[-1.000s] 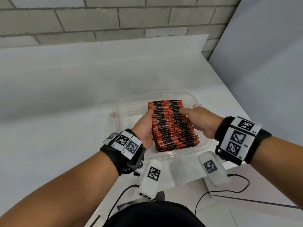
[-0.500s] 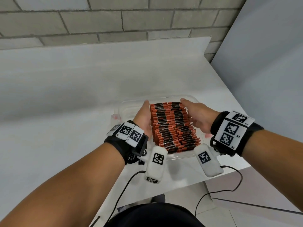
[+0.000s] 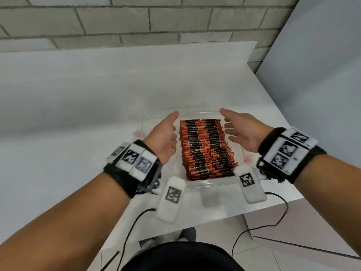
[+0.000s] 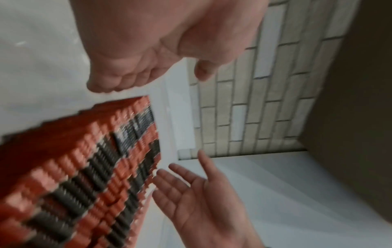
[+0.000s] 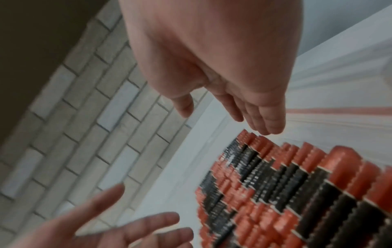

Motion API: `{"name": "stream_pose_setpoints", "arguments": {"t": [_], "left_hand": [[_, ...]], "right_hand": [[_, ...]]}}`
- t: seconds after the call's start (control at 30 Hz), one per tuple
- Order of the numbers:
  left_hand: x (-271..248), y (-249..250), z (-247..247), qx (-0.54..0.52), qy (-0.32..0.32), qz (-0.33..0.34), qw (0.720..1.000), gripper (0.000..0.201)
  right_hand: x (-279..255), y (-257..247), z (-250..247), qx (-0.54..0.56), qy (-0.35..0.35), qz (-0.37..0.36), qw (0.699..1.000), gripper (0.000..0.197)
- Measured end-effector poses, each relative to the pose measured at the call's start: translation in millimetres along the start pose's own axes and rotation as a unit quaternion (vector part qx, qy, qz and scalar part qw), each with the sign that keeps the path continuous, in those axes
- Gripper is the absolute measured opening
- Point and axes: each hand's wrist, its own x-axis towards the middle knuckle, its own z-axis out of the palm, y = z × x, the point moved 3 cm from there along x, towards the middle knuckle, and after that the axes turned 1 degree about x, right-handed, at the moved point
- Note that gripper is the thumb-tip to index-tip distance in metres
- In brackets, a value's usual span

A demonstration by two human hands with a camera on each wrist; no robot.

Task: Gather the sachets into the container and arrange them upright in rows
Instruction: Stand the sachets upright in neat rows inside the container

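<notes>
Both hands, your left hand (image 3: 166, 136) and right hand (image 3: 241, 130), are hovering spread and empty flanking the sachets (image 3: 205, 147); press inward evenly.

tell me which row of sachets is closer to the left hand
The left row, beside the open left hand; the other row lies by the right hand.
</notes>
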Motion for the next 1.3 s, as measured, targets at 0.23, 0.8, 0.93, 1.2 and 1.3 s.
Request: {"name": "stream_pose_setpoints", "arguments": {"t": [0.23,0.8,0.93,1.2,1.3], "left_hand": [[-58.2,-5.6,-96.9,0.232,0.127,0.106,0.959,0.024],[11.5,-13.0,-132.5,-0.028,0.195,0.212,0.957,0.009],[41.9,12.5,-149.5,-0.061,0.207,0.208,0.954,0.009],[92.8,73.7,-160.2,-0.053,0.227,0.204,0.951,0.011],[104.6,82.2,-161.8,-0.054,0.232,0.205,0.949,0.012]], "right_hand": [[-50.8,34.7,-58.3,-0.134,0.131,-0.046,0.981,0.014],[39.0,27.5,2.8,0.216,0.052,-0.091,0.971,0.026],[71.3,-1.3,20.8,0.222,0.034,-0.098,0.970,0.024],[126.6,-57.8,40.6,0.213,0.076,-0.095,0.969,0.013],[141.7,-66.5,41.4,0.201,0.083,-0.091,0.972,0.010]]}}
